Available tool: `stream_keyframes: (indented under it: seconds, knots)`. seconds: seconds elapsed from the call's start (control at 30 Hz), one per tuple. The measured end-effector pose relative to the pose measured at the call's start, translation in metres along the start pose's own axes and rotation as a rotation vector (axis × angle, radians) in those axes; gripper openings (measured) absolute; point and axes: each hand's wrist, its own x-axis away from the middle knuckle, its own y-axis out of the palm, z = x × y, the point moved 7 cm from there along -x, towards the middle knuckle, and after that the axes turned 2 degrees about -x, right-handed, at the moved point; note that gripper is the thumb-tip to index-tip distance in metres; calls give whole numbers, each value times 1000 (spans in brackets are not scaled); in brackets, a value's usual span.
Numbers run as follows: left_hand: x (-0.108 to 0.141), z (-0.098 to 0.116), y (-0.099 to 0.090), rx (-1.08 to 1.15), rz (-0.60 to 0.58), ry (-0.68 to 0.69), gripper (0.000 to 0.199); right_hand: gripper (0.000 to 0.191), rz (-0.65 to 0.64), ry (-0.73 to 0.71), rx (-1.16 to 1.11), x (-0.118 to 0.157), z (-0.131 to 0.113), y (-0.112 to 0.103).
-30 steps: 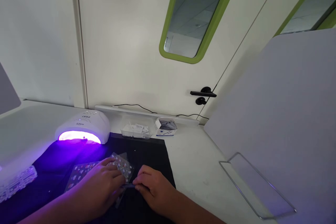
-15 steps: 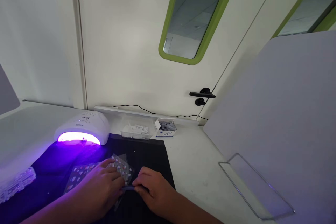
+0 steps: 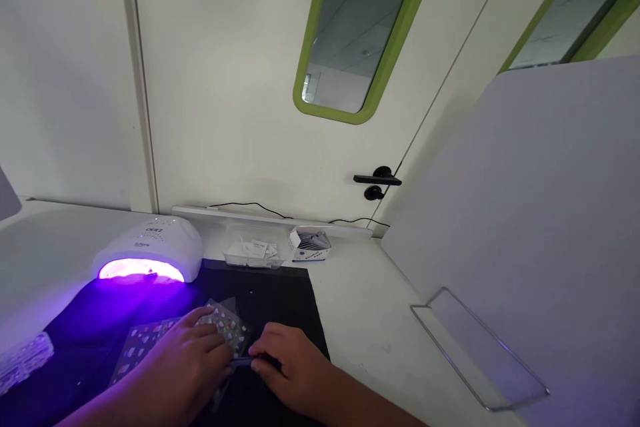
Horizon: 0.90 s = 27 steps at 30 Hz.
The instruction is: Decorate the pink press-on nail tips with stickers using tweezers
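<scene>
Currently, right hand (image 3: 293, 360): grip closed, thumb and fingers pinched on the right end of a rod (image 3: 242, 361).
Left hand (image 3: 193, 360): fingers curled, lying palm down over the sheets (image 3: 143, 340); it meets the rod's left end, but whether its grip is closed on it I cannot tell — the underside is hidden.
Rod: slim, bluish, bridging the gap between the two hands, above the mat (image 3: 280, 307).
Sheets: clear with small coloured prints, overlapping on the mat, partly covered by the left hand.
Lamp (image 3: 175, 240): white, glowing violet, at the mat's far left.
Tray (image 3: 235, 260): clear, holding white packets (image 3: 260, 250), just beyond the mat.
Box (image 3: 310, 253): packed full, right of the tray on the white table (image 3: 365, 320).
Wire frame (image 3: 475, 320): well right of the hands.
</scene>
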Motion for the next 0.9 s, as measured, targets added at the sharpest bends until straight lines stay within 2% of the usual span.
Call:
stream_keyframes:
  seconds: [0.17, 0.5, 0.9]
  knots:
    - [-1, 2, -2, -7, 20, 20, 19, 21, -5, -5, 28, 1, 2, 2]
    - [1, -5, 12, -52, -74, -40, 15, 22, -27, 8, 88, 2, 4, 4]
    - [1, -3, 9, -17, -19, -23, 16, 21, -52, -14, 146, -1, 4, 6]
